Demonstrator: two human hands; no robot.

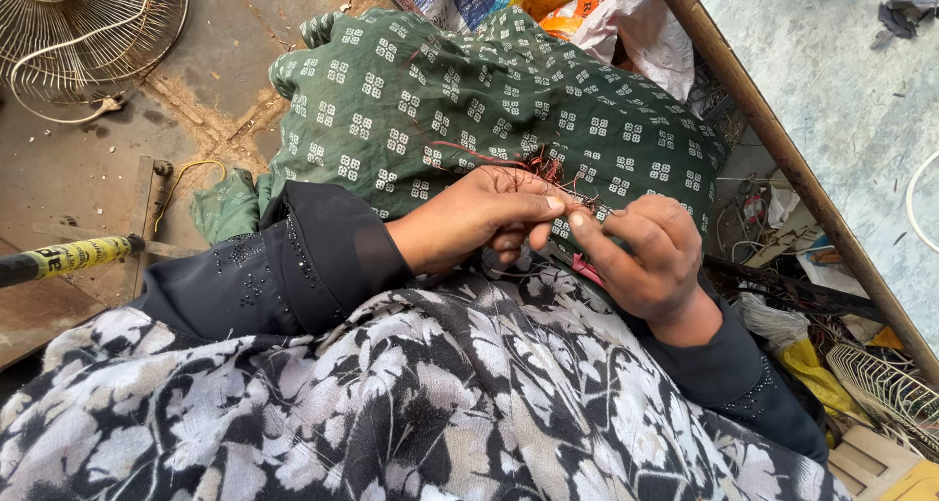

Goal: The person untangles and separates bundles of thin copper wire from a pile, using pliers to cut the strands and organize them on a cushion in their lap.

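My left hand and my right hand meet over my lap, fingertips pinched together. Between them they hold a tangle of thin reddish copper wire, which trails up over the green patterned cloth covering my knee. The left thumb and forefinger grip the strands; the right forefinger and thumb pinch the same strands from the other side. Both arms wear black sleeves, and a black-and-white floral cloth lies across my front.
A wire fan guard lies on the rusty metal floor at top left. A yellow-banded tool handle pokes in from the left. A rusty bar runs diagonally at right, with scrap wires, bags and a white grille beneath it.
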